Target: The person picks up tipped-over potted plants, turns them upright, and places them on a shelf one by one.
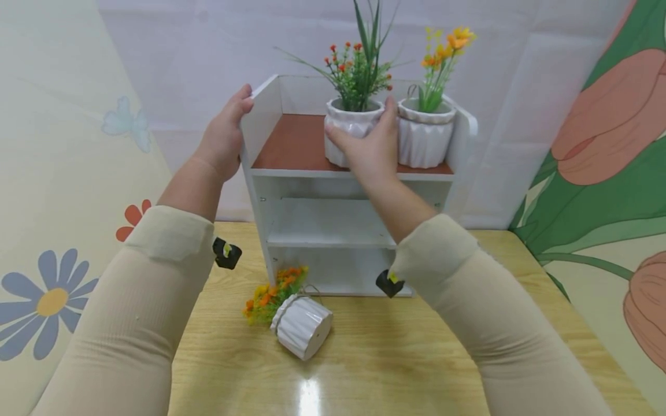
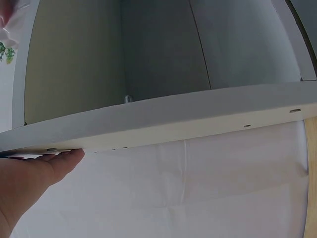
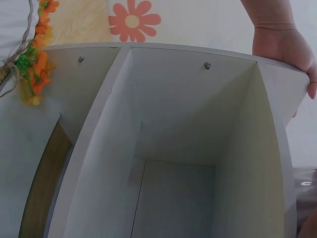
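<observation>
On our glossy wooden desk stands a white 3-tier shelf unit. Our left hand grips its side panel; our right hand seemingly cups the ribbed white red-flowered pot on top.

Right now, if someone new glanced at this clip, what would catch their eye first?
Probably the right hand wrapped round the white pot with red-berried greenery on the brown top shelf of the small white rack, beside a second pot with yellow-orange flowers. The left hand grips the rack's left side panel. Next, a third pot lying tipped over on the wooden table in front of the rack.
</observation>
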